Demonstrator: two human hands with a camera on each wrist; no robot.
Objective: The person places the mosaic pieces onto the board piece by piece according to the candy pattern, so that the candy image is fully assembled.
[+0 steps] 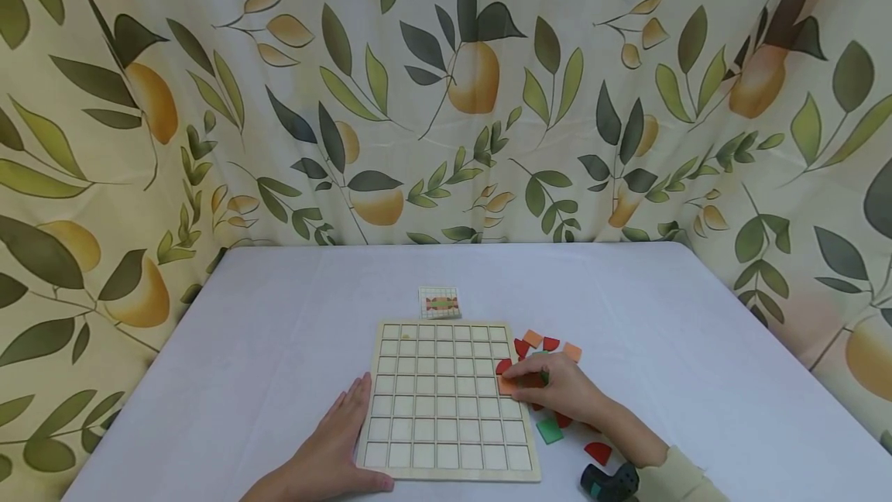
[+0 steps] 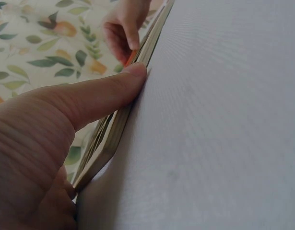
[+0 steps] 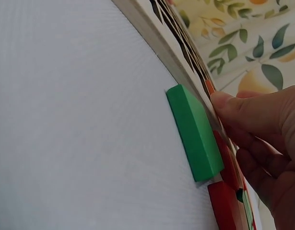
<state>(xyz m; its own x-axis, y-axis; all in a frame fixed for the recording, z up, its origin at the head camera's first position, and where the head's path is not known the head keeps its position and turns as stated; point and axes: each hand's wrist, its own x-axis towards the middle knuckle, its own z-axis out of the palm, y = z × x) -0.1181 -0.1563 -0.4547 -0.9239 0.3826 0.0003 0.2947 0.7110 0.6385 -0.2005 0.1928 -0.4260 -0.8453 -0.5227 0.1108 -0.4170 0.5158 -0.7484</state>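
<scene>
A wooden grid board (image 1: 446, 396) lies on the table. The left hand (image 1: 327, 444) rests along its left edge, fingers straight, thumb at the near corner; in the left wrist view the thumb of this hand (image 2: 56, 115) presses on the board's edge (image 2: 119, 124). At the right edge the right hand (image 1: 557, 386) pinches an orange square (image 1: 506, 386) over a right-column cell. A red piece (image 1: 503, 366) sits just beyond that square. In the right wrist view the right hand (image 3: 262, 129) holds the orange piece (image 3: 210, 86) at the board's edge, partly hidden.
Right of the board lie orange pieces (image 1: 573, 352), red pieces (image 1: 598, 452) and a green square (image 1: 550, 431), some under the right hand. A small pattern card (image 1: 440, 303) lies beyond the board. A black device (image 1: 609, 482) is near the right forearm. Patterned curtains surround the table.
</scene>
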